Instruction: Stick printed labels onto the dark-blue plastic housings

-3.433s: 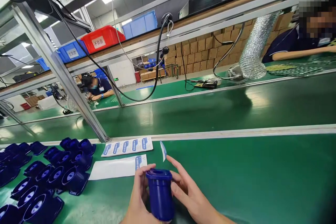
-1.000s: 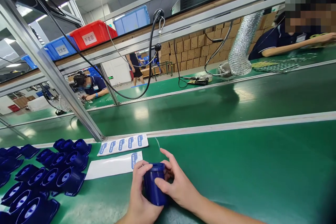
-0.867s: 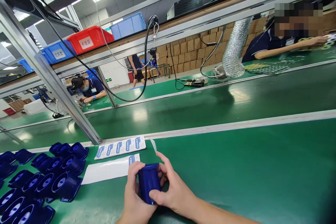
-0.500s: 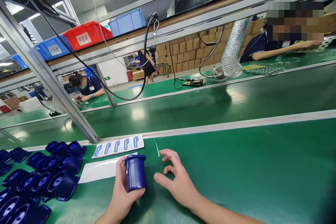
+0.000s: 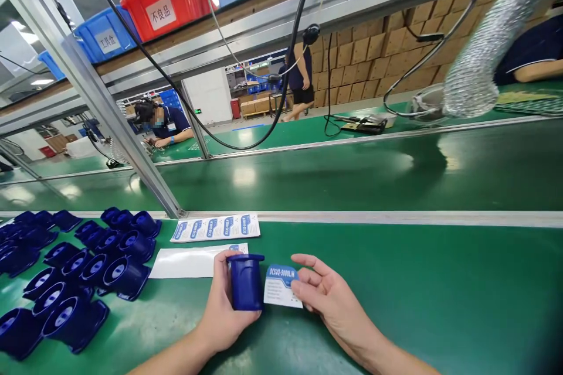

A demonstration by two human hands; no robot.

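My left hand (image 5: 226, 310) is wrapped round a dark blue plastic housing (image 5: 246, 284), cup-shaped with a flange at its top, held upright above the green bench. Between the thumb and fingers of my right hand (image 5: 328, 290) is a blue-and-white printed label (image 5: 281, 287), its face towards me. The label's left edge is close beside the housing; whether they touch I cannot tell. Behind my left hand lies a mostly bare white backing sheet (image 5: 189, 262), with a printed piece at its right end. Farther back is a sheet of labels (image 5: 215, 228).
Several similar blue housings (image 5: 121, 272) stand in rows at the left. A metal post (image 5: 127, 146) rises behind them to a shelf with a red bin (image 5: 167, 3) and blue bins (image 5: 105, 35). Black cable (image 5: 290, 76) hangs down. Co-workers are across the bench.
The label, earlier a thin pale strip at my right fingertips, has turned face-on and come down beside the housing. My right fingers have closed on it. The view has shifted right.
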